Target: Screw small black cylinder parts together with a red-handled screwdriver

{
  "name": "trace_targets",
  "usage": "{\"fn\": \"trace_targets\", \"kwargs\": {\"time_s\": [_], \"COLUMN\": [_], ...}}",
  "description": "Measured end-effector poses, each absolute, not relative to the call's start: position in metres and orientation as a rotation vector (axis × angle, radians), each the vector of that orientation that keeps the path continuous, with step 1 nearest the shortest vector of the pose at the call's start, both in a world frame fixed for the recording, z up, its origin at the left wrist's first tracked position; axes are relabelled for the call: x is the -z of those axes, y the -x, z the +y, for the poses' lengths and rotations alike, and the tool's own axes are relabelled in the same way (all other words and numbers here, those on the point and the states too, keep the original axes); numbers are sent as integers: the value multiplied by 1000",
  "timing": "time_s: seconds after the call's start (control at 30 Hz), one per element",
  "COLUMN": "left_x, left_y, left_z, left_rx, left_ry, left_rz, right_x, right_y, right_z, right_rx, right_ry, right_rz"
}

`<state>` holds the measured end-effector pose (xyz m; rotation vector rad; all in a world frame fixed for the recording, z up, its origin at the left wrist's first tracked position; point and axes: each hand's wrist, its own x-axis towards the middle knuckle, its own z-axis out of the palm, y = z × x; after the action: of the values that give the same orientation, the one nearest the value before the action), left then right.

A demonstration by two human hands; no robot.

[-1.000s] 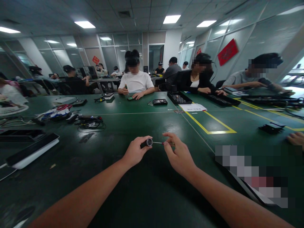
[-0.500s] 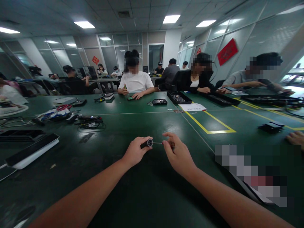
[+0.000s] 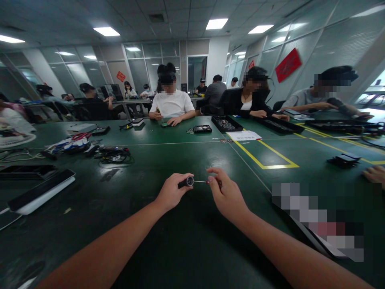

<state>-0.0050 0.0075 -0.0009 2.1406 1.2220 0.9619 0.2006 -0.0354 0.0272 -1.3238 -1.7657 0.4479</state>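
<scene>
My left hand (image 3: 173,190) is closed round a small black cylinder (image 3: 189,181) with a silvery ring at its round end, which faces me. From the right, the thin metal shaft of a screwdriver (image 3: 201,182) reaches the cylinder's side. My right hand (image 3: 225,192) grips the screwdriver's handle, most of which is hidden behind the thumb and fingers. Its index finger is raised and curved above the tool. Both hands are held over the green table (image 3: 180,257). Where exactly the tip meets the cylinder is too small to tell.
Left lie a white-and-black device (image 3: 42,192), a cable bundle (image 3: 114,155) and red-handled pliers (image 3: 82,136). Ahead are black trays (image 3: 226,123) and a paper sheet (image 3: 243,135). A black part (image 3: 343,160) lies right, near another person's hand (image 3: 374,174). People sit across the table.
My right thumb and fingers have shifted slightly on the screwdriver's handle, which is now more hidden. The left hand and the cylinder stay almost in place.
</scene>
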Motion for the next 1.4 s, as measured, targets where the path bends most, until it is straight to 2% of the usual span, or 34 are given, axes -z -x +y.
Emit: {"fn": "trace_targets", "kwargs": {"time_s": [0.87,1.17,1.33,1.4], "left_x": [4,0,-2,-2], "left_y": [4,5,5,6], "left_z": [7,7,9,10], "left_rx": [-1068,-1055,-1019,-1011], "left_ry": [-2106,-2196,-2399,-2396], "left_rz": [1288,1324,1280,1322], "right_x": [-24,-18,-12,-10], "right_y": [-203,-200,-201,-202], "right_z": [-33,-24,-12,-8], "right_rx": [-491,-767,-1189,-1255], "right_ry": [1270,1155,1033,1015], "right_rz": [-1636,-1344,-870,-763]}}
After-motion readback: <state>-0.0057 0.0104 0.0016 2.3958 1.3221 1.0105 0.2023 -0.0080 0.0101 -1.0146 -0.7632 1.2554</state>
